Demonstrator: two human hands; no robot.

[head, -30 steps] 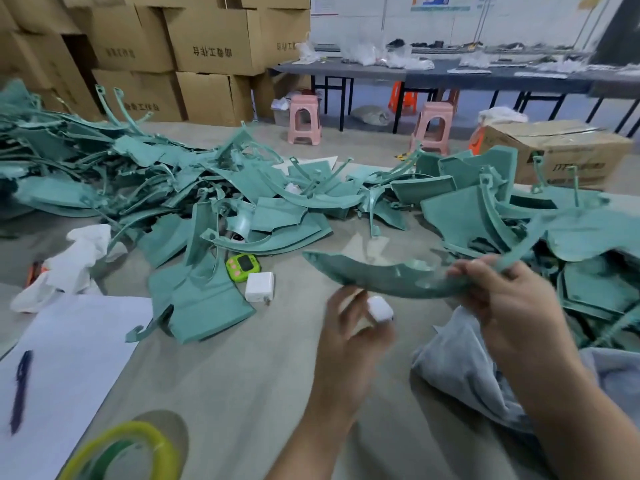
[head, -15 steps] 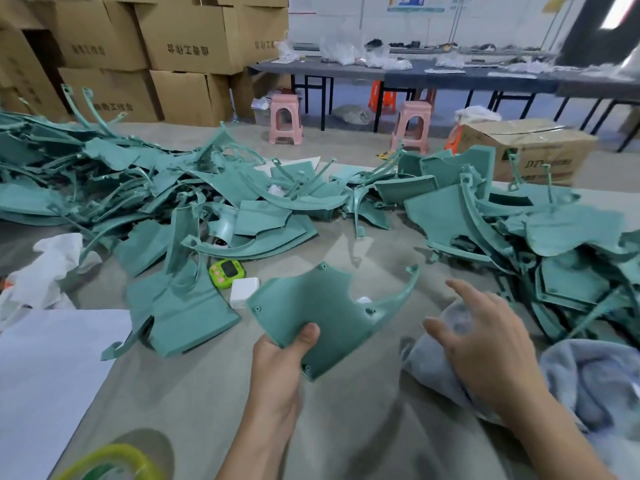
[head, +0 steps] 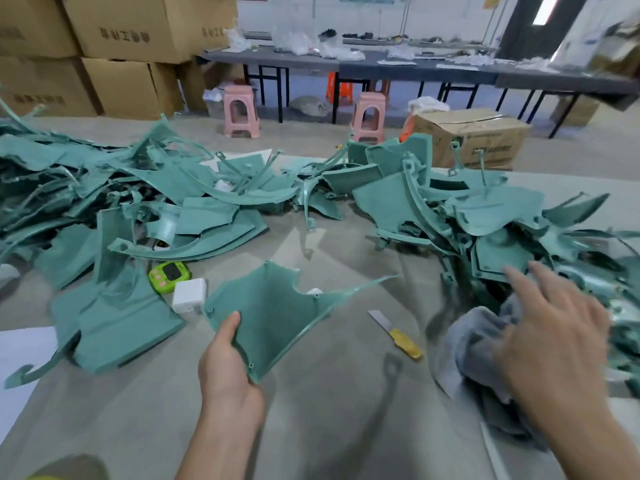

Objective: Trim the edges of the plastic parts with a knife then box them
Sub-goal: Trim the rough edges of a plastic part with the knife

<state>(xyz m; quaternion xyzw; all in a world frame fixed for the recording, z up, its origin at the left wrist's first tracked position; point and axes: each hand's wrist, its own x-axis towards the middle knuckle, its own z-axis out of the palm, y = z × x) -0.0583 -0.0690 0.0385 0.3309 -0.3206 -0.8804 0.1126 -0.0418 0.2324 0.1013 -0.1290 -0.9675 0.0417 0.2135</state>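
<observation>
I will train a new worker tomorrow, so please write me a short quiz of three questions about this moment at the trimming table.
1. True or false: the left hand grips a green plastic part by its near corner.
2. Where is the knife? A) in the left hand; B) on the table, between the held part and the grey cloth; C) hidden under the held part.
3. Which hand holds nothing, with its fingers spread?

Key: 1 true; 2 B; 3 the right hand.
</observation>
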